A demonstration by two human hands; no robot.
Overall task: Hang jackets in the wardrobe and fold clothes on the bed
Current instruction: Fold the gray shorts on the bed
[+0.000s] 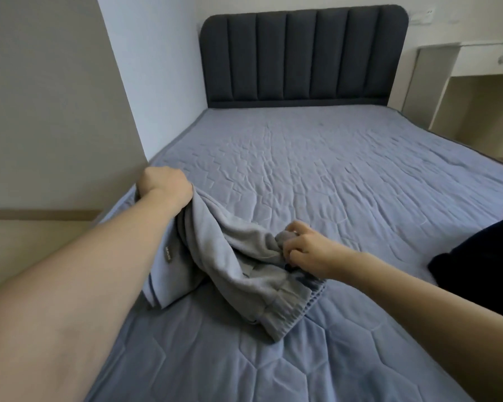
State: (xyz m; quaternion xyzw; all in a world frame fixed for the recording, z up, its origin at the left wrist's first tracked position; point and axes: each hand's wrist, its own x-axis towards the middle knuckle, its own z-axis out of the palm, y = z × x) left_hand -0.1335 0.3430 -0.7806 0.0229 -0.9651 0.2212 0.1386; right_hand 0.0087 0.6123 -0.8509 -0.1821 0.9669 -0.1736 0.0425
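Observation:
A grey sweat garment (215, 268) with ribbed elastic cuffs lies bunched on the near left part of the bed (317, 175), which has a blue quilted cover. My left hand (164, 184) grips one end of the garment near the bed's left edge and lifts it off the cover. My right hand (305, 250) pinches a fold of the same garment near its middle, just above the cuffs. A small dark label shows on the cloth under my left forearm.
A dark navy garment (479, 256) lies at the bed's right edge. The padded dark headboard (302, 56) stands at the far end. A beige wall panel (55, 97) runs along the left, and a white desk (476, 68) stands at the back right.

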